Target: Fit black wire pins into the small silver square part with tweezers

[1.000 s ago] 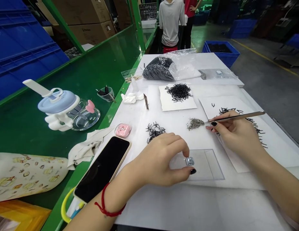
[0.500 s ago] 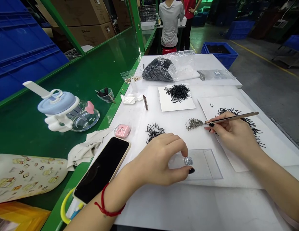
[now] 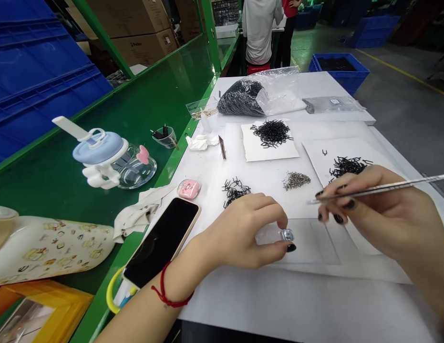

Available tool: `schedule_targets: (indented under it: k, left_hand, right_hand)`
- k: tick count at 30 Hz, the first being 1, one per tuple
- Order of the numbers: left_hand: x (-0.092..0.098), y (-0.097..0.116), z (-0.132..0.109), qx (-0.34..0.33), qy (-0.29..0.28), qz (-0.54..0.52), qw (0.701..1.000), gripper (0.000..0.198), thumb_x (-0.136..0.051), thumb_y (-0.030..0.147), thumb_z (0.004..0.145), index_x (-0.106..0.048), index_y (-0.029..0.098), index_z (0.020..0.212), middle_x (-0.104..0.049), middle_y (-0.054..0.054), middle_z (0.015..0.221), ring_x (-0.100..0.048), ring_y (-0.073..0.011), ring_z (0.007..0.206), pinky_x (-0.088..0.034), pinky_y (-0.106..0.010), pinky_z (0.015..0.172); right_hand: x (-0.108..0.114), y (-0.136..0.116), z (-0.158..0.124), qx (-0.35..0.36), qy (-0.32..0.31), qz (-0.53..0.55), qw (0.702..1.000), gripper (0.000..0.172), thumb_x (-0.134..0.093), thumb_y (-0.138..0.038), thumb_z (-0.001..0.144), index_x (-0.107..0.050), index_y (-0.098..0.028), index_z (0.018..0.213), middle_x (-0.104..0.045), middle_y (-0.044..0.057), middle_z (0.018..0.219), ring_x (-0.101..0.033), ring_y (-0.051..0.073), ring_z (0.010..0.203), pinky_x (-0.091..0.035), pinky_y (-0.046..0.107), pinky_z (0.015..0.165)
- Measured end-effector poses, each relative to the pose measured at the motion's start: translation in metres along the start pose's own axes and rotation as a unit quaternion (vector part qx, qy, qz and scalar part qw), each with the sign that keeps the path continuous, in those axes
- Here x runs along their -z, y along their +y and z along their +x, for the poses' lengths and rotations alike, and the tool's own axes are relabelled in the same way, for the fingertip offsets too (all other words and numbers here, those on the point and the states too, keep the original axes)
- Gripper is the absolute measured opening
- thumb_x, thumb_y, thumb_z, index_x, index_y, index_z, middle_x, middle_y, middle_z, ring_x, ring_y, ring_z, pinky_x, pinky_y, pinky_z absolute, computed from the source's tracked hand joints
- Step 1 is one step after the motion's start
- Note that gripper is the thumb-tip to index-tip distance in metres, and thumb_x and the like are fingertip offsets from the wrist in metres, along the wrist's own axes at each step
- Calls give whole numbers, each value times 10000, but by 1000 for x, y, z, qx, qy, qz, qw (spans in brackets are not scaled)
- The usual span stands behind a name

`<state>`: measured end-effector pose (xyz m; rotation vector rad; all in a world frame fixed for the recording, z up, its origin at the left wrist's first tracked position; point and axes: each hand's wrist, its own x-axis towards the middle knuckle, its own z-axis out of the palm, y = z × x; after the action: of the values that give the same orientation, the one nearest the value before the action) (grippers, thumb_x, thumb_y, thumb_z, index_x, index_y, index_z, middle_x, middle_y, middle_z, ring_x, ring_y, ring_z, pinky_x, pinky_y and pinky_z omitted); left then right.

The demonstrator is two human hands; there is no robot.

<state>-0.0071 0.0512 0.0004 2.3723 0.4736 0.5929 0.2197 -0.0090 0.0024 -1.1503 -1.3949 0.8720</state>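
Observation:
My left hand [image 3: 248, 231] is pinched over a clear plastic sheet [image 3: 311, 243], with a small clear piece [image 3: 287, 234] that has a shiny end between thumb and forefinger. Its exact kind is unclear. My right hand [image 3: 382, 209] grips a slim metal tool [image 3: 382, 188], possibly tweezers, with its pale tip pointing left above the table. Just beyond that tip lies a pile of tiny metal bits [image 3: 296, 181]. Small black forked pieces [image 3: 236, 192] lie beyond my left hand, and another heap of black forked pieces [image 3: 348, 166] is partly behind my right hand.
Across the table, black pieces [image 3: 272, 133] rest on white card, before a plastic bag [image 3: 241, 97] full of black pieces. At left are a phone [image 3: 160, 240], a pink case [image 3: 189, 188], a cloth [image 3: 143, 212] and a lidded cup [image 3: 114, 159]. A person [image 3: 259, 31] sits beyond.
My right hand has drawn the tool back from the tiny metal bits, toward me and to the right. My left hand keeps its pinch. The camera view has shifted slightly.

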Motion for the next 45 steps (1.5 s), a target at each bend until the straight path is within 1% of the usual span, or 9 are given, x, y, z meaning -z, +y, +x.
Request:
schedule_targets:
  k: [2,4,5,7,12,19,31,38,45]
  left_hand:
    - [0,0,0,-2,-2,0,1000,88,-607,238,787,-577,170,834,-679,-77,868,-620,-210,819,-497,-344,744]
    - [0,-1,0,-2,-4,1,1000,112,-624,258,785,-585,169,839,-679,-78,871,-621,-210,814,-495,-339,734]
    - [0,-1,0,-2,-4,1,1000,118,-628,263,783,-586,167,839,-679,-81,875,-620,-210,811,-495,-337,727]
    - [0,-2,1,-3,-6,2,1000,120,-625,267,785,-586,165,835,-678,-80,872,-617,-208,805,-493,-336,720]
    - [0,-1,0,1,-8,4,1000,122,-601,287,808,-589,172,845,-680,-74,872,-616,-203,810,-495,-335,727]
    - [0,-1,0,14,-7,5,1000,143,-632,280,779,-584,161,840,-666,-92,862,-619,-211,795,-499,-340,717]
    - [-1,-1,0,17,-3,0,1000,141,-622,284,774,-566,170,835,-668,-84,852,-616,-216,788,-496,-353,723]
    - [-1,-1,1,15,0,-2,1000,135,-617,273,779,-571,161,839,-668,-91,858,-615,-216,786,-491,-349,715]
    - [-1,-1,1,13,-2,-4,1000,133,-617,270,778,-567,161,835,-667,-89,857,-615,-216,787,-489,-349,716]
  right_hand:
    - [-6,-4,-8,5,-70,39,997,85,-600,-195,857,-559,-269,870,-644,5,872,-604,113,538,-525,278,440]
    - [-10,-5,-13,7,-133,62,989,125,-561,-151,874,-554,-273,901,-635,11,883,-593,98,541,-530,250,436]
    - [-11,-5,-14,6,-154,66,986,144,-547,-133,880,-550,-273,916,-632,14,897,-601,95,564,-536,234,447]
    - [-12,-3,-15,2,-175,66,982,155,-527,-116,892,-542,-267,924,-626,16,911,-610,90,595,-549,222,475]
    - [-11,0,-14,-3,-176,72,982,161,-497,-113,907,-530,-268,935,-617,25,921,-601,90,583,-553,236,478]
    - [-10,-2,-14,-12,-181,69,981,153,-492,-119,912,-534,-265,920,-618,19,926,-612,84,587,-546,226,480]
    - [-11,-3,-11,-18,-181,72,981,141,-487,-133,915,-524,-269,922,-612,26,949,-622,97,587,-552,241,474]
    - [-9,-3,-11,-18,-199,75,977,150,-476,-147,927,-536,-283,948,-607,13,947,-634,86,620,-557,214,512]
    - [-8,-4,-12,-29,-185,73,980,136,-502,-155,916,-544,-284,925,-624,4,942,-635,93,600,-548,225,491]
